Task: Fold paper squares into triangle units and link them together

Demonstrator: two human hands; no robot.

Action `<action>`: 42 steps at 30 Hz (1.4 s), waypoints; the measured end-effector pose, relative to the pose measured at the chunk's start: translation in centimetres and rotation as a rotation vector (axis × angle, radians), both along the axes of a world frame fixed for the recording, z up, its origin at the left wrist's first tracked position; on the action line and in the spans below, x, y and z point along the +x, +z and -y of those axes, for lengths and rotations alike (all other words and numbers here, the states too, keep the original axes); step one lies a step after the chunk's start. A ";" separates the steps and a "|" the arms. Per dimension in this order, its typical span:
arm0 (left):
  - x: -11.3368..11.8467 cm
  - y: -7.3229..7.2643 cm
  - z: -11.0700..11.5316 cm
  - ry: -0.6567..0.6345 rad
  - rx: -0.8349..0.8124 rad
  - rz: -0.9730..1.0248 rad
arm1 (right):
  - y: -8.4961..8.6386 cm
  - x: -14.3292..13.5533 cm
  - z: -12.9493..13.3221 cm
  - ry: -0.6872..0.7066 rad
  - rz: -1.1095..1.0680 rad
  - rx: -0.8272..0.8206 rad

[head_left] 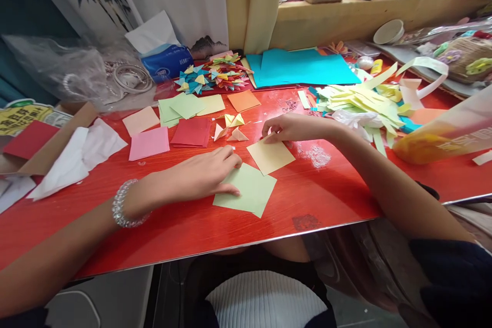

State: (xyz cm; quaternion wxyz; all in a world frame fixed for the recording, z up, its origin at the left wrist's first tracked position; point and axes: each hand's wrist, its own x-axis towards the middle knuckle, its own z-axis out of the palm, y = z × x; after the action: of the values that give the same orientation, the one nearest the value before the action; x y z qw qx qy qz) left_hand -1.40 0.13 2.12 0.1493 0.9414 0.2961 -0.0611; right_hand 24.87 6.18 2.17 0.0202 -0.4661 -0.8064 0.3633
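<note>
My left hand [209, 174], with a clear bead bracelet [126, 204] on its wrist, lies over the left part of a light green paper square [251, 189]. Its thumb rests on the paper, spread apart from the fingers. Just beyond, my right hand [290, 127] has bent fingers closed at the far edge of a pale yellow paper square [273, 156]; the thumb is mostly hidden. The two squares lie almost corner to corner. Small folded paper triangles [232, 122], yellow and peach, sit behind my left hand.
Stacks of pink [149, 143], red [191, 132], green [188, 105] and orange paper squares [244, 101] lie on the red table [184, 236]. Behind them are a heap of folded pieces [215, 74], blue sheets [303, 67] and a tissue pack [167, 61]. Paper strips [357, 102] and a plastic bag [446, 128] are at right.
</note>
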 end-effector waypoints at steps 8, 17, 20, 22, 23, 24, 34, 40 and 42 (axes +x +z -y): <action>0.6 0.9 -0.6 0.326 -0.035 0.154 | 0.6 -1.4 1.3 -0.044 -0.457 -0.189; 0.1 2.1 -1.3 0.411 -0.361 0.244 | 1.0 -3.5 2.7 -0.239 -0.666 -0.122; -0.9 2.8 -1.3 0.183 -0.309 -0.009 | 1.1 -1.6 1.4 -0.209 -0.415 -0.145; -2.0 2.9 -1.1 0.108 -0.183 -0.114 | 1.1 0.1 0.3 -0.198 -0.222 -0.128; -2.5 2.8 -1.0 0.084 -0.088 -0.161 | 1.0 0.8 -0.2 -0.198 -0.133 -0.106; -3.0 2.7 -0.9 0.082 -0.002 -0.201 | 0.9 1.5 -0.5 -0.204 -0.054 -0.082; -2.4 2.4 -0.3 0.010 0.246 -0.228 | 0.1 1.6 -1.2 -0.214 0.338 0.189; 0.9 0.0 0.7 -0.183 0.420 0.080 | 1.4 1.0 0.0 -0.248 -0.071 0.010; 1.2 -0.5 0.9 -0.311 0.417 0.084 | 2.0 0.3 0.7 -0.265 -0.274 -0.024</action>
State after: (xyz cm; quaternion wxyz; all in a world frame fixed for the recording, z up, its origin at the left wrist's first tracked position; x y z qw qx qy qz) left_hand -0.22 -0.73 1.67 -0.0469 0.9878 0.1475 0.0179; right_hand 25.17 5.53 4.15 0.1718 -0.5144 -0.7234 0.4272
